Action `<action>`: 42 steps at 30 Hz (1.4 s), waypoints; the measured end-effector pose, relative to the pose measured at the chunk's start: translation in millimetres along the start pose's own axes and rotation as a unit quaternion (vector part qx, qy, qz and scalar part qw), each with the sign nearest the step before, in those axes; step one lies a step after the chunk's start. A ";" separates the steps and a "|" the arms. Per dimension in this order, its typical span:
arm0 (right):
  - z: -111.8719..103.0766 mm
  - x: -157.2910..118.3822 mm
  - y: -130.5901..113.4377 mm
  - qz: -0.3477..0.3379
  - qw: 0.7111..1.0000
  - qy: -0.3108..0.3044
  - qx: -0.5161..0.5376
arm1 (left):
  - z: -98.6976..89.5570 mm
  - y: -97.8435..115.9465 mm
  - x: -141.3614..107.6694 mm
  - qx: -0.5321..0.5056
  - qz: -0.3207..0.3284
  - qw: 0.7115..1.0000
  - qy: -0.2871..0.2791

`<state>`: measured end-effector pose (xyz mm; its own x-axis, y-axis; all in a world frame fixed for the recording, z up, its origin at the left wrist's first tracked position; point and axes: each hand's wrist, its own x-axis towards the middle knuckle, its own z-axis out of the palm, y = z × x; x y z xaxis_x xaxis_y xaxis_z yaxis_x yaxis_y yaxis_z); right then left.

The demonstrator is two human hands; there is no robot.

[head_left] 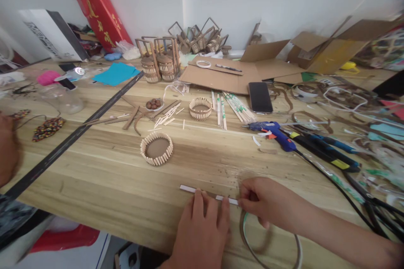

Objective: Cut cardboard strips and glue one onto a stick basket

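Note:
A narrow brown strip [211, 194] with white facing on parts of it lies near the table's front edge. My left hand [203, 229] rests on it, fingers stretched out and pressing it to the wood. At the strip's right end, my right hand [263, 197] is closed in a pinch; its fingertips partly hide what they grip. Below that hand, a long brown band [245, 235] curves in a loop; whether it joins the strip is hidden. Farther back stand a ring of short wooden sticks [145, 153] and a second stick ring [201, 114].
A blue glue gun [277, 133], a black-handled cutter [325, 151] and a phone [260, 97] lie to the right. Small stick baskets [167, 66] and cardboard [217, 76] stand behind. Another person's hand [8, 149] is at the left edge, near a beaded piece [49, 128].

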<state>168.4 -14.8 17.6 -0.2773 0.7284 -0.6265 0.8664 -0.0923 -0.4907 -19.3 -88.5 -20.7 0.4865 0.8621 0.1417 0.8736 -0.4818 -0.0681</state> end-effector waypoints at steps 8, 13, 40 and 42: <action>1.1 0.7 2.1 -0.005 1.000 0.004 0.009 | 4.6 3.2 9.2 -0.033 -0.013 0.999 -0.033; 3.6 -3.6 1.7 -0.013 0.999 0.001 0.031 | -9.5 -7.9 23.5 -0.068 -0.010 0.996 -0.055; 9.1 -49.8 -24.2 -0.092 0.952 0.196 -0.215 | -40.7 -24.9 59.7 -0.485 -0.088 0.865 -0.100; 15.1 -49.8 -20.0 -0.130 0.922 0.254 -0.262 | -42.8 -23.9 59.7 -0.504 -0.112 0.853 -0.077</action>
<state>158.6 -59.5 49.5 -0.3899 0.9155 -0.0995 0.9163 0.3748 -0.1412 -11.5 -32.3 31.6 0.3724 0.9230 -0.0970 0.5303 -0.1258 0.8384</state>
